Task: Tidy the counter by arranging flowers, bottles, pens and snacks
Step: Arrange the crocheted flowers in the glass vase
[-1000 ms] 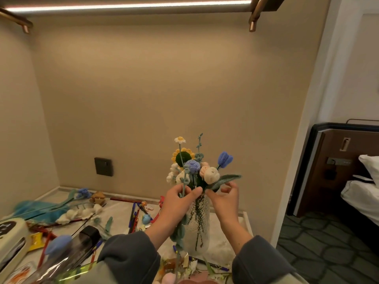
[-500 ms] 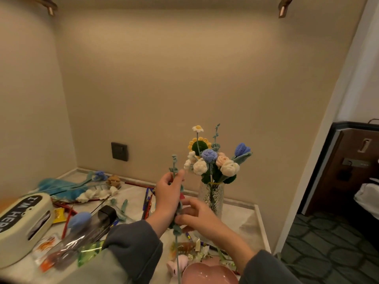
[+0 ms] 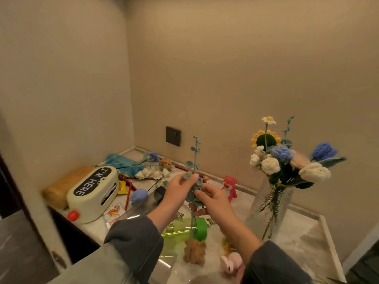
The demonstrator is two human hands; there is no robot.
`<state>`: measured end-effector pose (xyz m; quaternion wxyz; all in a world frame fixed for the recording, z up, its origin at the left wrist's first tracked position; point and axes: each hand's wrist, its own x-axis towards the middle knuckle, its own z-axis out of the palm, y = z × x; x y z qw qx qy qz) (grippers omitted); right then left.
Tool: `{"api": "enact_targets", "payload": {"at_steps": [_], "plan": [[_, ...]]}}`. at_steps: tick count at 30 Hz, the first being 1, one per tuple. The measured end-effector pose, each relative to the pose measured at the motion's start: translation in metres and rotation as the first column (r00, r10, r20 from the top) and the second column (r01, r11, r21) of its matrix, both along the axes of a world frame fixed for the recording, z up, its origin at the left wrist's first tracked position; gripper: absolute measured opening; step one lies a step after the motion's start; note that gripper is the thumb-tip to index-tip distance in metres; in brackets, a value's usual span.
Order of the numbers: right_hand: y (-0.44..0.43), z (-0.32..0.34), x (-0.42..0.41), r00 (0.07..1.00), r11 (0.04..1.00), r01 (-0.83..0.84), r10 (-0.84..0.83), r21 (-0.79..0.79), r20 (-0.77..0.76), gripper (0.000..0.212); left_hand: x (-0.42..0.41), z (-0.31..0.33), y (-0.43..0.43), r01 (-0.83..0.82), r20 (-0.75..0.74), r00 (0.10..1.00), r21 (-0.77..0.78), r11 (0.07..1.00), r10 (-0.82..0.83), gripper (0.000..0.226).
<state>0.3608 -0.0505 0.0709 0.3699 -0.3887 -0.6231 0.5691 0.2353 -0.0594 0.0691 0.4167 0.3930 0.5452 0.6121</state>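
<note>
Both hands [image 3: 202,193] pinch teal sprig [image 3: 194,158] upright, left of vase [image 3: 270,208].

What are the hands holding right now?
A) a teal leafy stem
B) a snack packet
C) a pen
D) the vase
A: the left hand and right hand both pinch the upright stem, well left of the vase.

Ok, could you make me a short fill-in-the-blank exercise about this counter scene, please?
The left hand and right hand hold one teal sprig, outside the glass ____.
The cream box reads I'M ____.
The sunflower has ____ petals.
Missing words: vase; HERE; yellow.
</note>
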Motion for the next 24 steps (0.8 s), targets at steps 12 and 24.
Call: {"api": "enact_targets", "payload": {"at_steps": [12,24], "plan": [[0.086,-0.030,-0.111,0.969,0.999,0.054,-0.050,-0.009,0.240,0.020,-0.127,-0.011,0.056,-0.008,0.037,0.999,-0.154,0.988,0.014,0.020],[0.151,-0.116,-0.131,0.323,0.996,-0.032,-0.072,0.087,0.944,0.025,-0.171,-0.052,0.107,0.237,0.238,0.958,-0.324,0.916,-0.163,0.009]]}}
